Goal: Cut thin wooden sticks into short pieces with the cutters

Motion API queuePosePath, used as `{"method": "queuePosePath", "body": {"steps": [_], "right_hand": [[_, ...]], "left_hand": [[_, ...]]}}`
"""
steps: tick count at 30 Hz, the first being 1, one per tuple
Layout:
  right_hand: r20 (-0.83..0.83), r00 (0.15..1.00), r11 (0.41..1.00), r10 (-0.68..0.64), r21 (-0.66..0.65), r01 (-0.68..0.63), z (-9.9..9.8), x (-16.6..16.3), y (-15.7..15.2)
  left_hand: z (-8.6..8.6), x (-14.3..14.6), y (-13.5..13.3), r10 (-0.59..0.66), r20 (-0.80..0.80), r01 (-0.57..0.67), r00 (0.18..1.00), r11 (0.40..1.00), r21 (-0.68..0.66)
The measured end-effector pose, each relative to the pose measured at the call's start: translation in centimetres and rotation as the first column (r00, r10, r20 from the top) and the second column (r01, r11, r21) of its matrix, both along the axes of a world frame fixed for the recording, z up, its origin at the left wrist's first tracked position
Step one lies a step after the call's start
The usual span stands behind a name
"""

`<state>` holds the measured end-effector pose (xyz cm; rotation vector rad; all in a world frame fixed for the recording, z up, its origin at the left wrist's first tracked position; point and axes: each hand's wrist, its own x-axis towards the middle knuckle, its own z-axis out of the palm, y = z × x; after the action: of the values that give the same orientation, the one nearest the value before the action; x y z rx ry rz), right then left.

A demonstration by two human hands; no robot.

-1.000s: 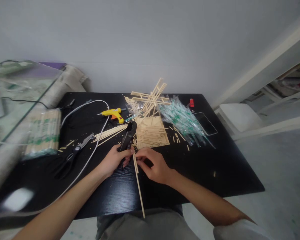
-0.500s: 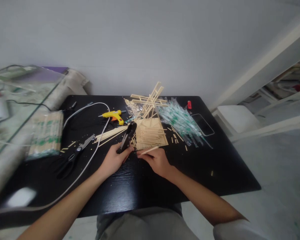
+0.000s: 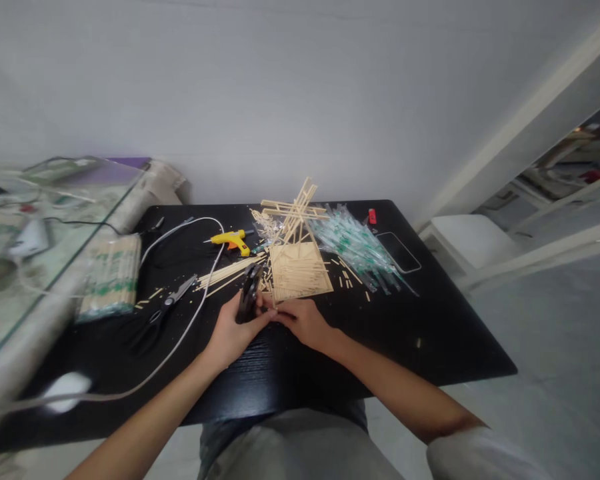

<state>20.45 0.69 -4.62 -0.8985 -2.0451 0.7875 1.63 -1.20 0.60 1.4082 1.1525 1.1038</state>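
My left hand (image 3: 234, 331) is closed round the handles of black cutting pliers (image 3: 250, 293), whose jaws point away from me toward a flat panel of wooden sticks (image 3: 299, 277). My right hand (image 3: 303, 320) rests at the panel's near edge, fingers pinched together against the pliers' side; what it holds is too small to make out. Behind the panel stands a frame of crossed sticks (image 3: 295, 212). Both hands are over the black table (image 3: 430, 333).
A yellow glue gun (image 3: 231, 239) and its white cable (image 3: 190, 313) lie left of the sticks. Scissors (image 3: 165, 310) and loose skewers (image 3: 227, 272) lie nearby. Wrapped stick packets (image 3: 355, 243), a phone (image 3: 405, 252) and a bundle (image 3: 111, 275) flank the work. A glass tabletop (image 3: 40, 253) is left.
The long stick my right hand held a second ago is gone from view; both hands have drawn together at the panel's near edge, and the camera has tipped upward.
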Motion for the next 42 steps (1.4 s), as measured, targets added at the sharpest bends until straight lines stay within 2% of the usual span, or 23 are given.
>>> {"method": "queuePosePath", "body": {"steps": [6,10,12,15,19,22,26,31,37,42], "right_hand": [[-0.032,0.999,0.982,-0.03,-0.186,0.024,0.2,-0.3,-0.1],[-0.06,0.997,0.965,-0.051,-0.258,0.034,0.2,-0.3,-0.1],[-0.076,0.996,0.96,-0.056,-0.279,0.033,0.2,-0.3,-0.1],[-0.091,0.994,0.953,-0.067,-0.301,0.036,0.2,-0.4,0.0],[-0.1,0.992,0.949,-0.075,-0.313,0.04,0.3,-0.5,-0.1],[-0.115,0.99,0.952,-0.075,-0.304,0.037,0.4,-0.5,-0.1],[-0.111,0.991,0.955,-0.068,-0.295,0.033,0.5,-0.6,-0.1],[-0.066,0.996,0.959,-0.062,-0.279,0.041,0.9,-0.5,0.0],[-0.019,0.997,0.97,-0.077,-0.231,0.071,1.5,-0.4,-0.1],[-0.017,0.997,0.972,-0.077,-0.222,0.071,1.5,-0.5,-0.1]], "left_hand": [[-0.6,0.3,-0.3,0.054,-0.076,-0.055,0.996,0.998,-0.007],[0.3,-0.6,-0.3,0.06,-0.176,-0.06,0.983,0.998,0.001],[1.1,-1.9,-0.4,0.041,-0.291,-0.035,0.956,0.999,0.027],[1.9,-4.5,-0.4,0.051,-0.557,0.002,0.829,0.996,0.093],[2.1,-7.4,-0.8,0.106,-0.819,0.094,0.564,0.977,0.191],[2.0,-8.2,-1.1,0.122,-0.916,0.191,0.383,0.959,0.208],[2.3,-7.3,-1.5,0.154,-0.963,0.279,0.222,0.936,0.214],[2.8,-5.5,-1.6,0.168,-0.979,0.362,0.118,0.911,0.2],[3.0,-4.5,-1.6,0.15,-0.982,0.365,0.111,0.913,0.181],[2.9,-4.4,-1.5,0.125,-0.991,0.392,0.05,0.91,0.134]]}}
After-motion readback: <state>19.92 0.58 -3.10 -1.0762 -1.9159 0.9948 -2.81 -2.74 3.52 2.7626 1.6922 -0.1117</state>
